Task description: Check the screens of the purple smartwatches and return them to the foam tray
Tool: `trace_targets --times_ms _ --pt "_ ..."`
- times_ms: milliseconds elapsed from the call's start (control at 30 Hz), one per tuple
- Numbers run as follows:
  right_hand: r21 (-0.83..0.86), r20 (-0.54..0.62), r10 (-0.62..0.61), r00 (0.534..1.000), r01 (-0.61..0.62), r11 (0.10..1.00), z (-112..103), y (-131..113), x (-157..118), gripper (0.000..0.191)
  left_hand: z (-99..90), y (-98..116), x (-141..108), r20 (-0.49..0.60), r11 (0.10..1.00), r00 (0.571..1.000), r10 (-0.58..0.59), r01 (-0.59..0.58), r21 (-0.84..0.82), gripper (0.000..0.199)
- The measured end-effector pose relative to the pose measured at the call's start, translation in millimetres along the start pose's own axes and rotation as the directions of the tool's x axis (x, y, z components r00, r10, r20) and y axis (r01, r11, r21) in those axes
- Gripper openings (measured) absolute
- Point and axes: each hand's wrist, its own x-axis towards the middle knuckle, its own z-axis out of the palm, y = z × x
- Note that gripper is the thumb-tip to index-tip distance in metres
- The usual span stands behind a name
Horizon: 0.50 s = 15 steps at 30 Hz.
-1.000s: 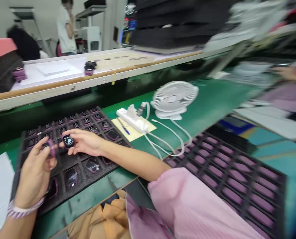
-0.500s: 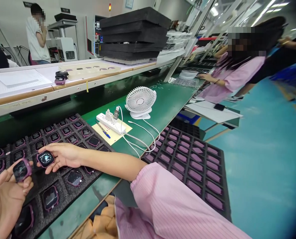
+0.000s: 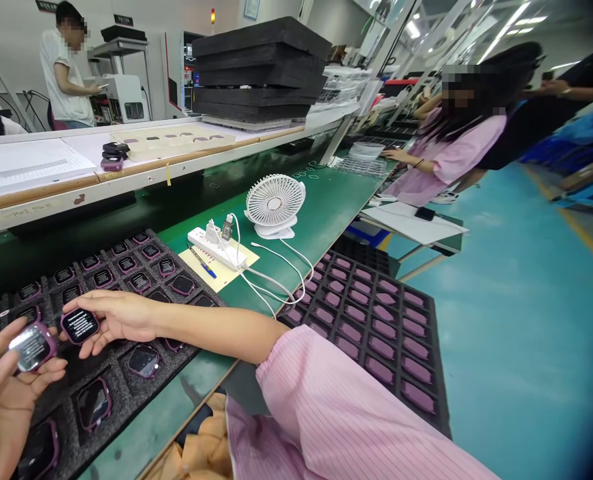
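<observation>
My left hand [image 3: 11,380], at the lower left, grips a purple smartwatch case [image 3: 32,347] whose screen catches a bright reflection. Beside it my right hand [image 3: 111,319] holds a second smartwatch case [image 3: 80,325] by its edges, its dark screen lit with lines of white text. Both watches hang just above a black foam tray [image 3: 121,363]. In the tray's compartments lie several more purple watch cases; those in the far rows show white text, while a nearer watch case [image 3: 94,402] has a dark screen.
A white fan [image 3: 275,203], a power strip [image 3: 216,248] with cables and a blue pen [image 3: 202,262] are on the green bench. A tray of purple pieces [image 3: 376,347] sits to the right. Black foam slabs [image 3: 261,70] are stacked on the shelf. A co-worker in pink [image 3: 456,147] is further right.
The right-hand watch screen has switched from a clock face to lines of text. The left-hand watch is tilted differently and now reflects light. The whole view has shifted slightly.
</observation>
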Motion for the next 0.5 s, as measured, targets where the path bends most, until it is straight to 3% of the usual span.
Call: trace_targets --times_ms 100,333,500 --pt "0.005 0.02 -0.027 0.999 0.027 1.0 -1 -1 -1 0.013 5.8 2 -4 -0.005 0.999 1.0 -0.027 0.027 -0.036 0.021" --pt "-0.013 0.001 -0.091 0.996 0.091 0.996 5 0 -6 0.013 11.2 -6 0 -0.043 0.991 0.998 0.048 -0.053 -0.126 0.058" --pt "-0.063 -0.024 -0.228 0.973 0.227 0.972 10 12 -14 0.043 12.9 -13 -3 -0.002 0.989 0.994 0.107 -0.107 -0.103 0.063"
